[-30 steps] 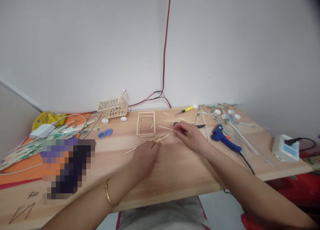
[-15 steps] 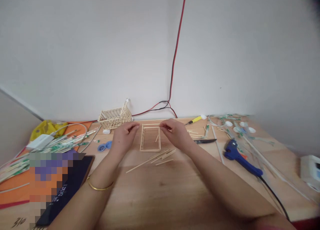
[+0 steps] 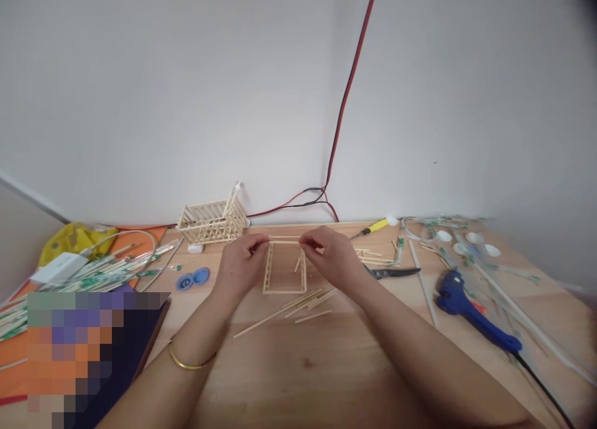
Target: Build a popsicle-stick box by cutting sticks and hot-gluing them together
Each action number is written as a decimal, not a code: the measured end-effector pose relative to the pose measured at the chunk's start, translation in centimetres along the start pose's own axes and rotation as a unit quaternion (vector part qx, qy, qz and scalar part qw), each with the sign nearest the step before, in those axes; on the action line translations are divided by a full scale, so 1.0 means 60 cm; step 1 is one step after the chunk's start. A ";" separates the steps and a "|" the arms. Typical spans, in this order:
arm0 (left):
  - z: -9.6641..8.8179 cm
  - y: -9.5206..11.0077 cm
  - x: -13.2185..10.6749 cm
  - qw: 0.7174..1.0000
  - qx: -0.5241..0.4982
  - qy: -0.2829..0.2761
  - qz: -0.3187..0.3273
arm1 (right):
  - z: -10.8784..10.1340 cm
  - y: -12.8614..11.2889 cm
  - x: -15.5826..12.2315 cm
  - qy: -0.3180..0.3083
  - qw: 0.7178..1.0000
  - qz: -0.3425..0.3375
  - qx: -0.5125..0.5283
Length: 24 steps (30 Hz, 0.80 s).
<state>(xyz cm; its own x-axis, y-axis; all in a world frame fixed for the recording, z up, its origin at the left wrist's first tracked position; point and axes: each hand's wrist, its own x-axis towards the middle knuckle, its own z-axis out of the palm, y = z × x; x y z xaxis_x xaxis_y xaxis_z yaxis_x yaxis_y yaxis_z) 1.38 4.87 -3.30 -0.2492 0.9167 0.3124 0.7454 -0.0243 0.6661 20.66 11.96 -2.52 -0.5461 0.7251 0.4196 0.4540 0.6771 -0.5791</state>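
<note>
"Straight ahead at twelve o'clock, over the far end of the stick frame (image 3: 284, 291), both of my hands meet."

"What are they holding?"

"One thin stick (image 3: 284, 242). My left hand (image 3: 242, 264) pinches its left end between thumb and fingertips, and my right hand (image 3: 329, 258) pinches the right end the same way. Both are closed on it. It lies level and crosswise, just above the frame's far rail; whether it touches that rail I cannot tell."

"And the frame itself?"

"It lies flat on the wooden table (image 3: 326, 367), a rectangle with its long sides running away from me, between my two wrists. One short piece (image 3: 297, 264) lies inside it."

"What's around it?"

"Loose sticks (image 3: 303, 301) are scattered at five o'clock of the frame, just beside its near rail. A little stick cart (image 3: 212, 221) stands at ten o'clock, by the wall. Blue caps (image 3: 193, 278) sit at nine o'clock. At three o'clock there's a dark-bladed knife (image 3: 392, 272), and farther out toward four — well apart from my right hand — a blue glue gun (image 3: 471, 314)."
</note>
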 end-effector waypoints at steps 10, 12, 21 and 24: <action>0.003 0.009 -0.003 0.995 0.091 0.022 0.041 | -0.008 -0.006 -0.003 0.010 0.998 0.057 0.029; 0.004 0.011 -0.005 0.992 0.116 0.024 0.051 | -0.008 -0.006 -0.004 0.012 0.999 0.048 0.017; 0.006 0.015 -0.008 0.984 0.160 0.033 0.070 | -0.003 0.000 -0.007 0.015 0.998 0.061 0.014; 0.006 0.015 -0.008 0.984 0.162 0.035 0.068 | -0.001 0.001 -0.007 0.019 0.996 0.075 0.032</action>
<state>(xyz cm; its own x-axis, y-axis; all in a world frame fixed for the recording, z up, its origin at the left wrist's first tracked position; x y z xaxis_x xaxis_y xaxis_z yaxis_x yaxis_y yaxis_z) 2.40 4.56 -3.13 -0.1678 0.8835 0.4374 0.9298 -0.0055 0.3679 20.94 11.71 -2.65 -0.4472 0.8228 0.3507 0.4827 0.5521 -0.6798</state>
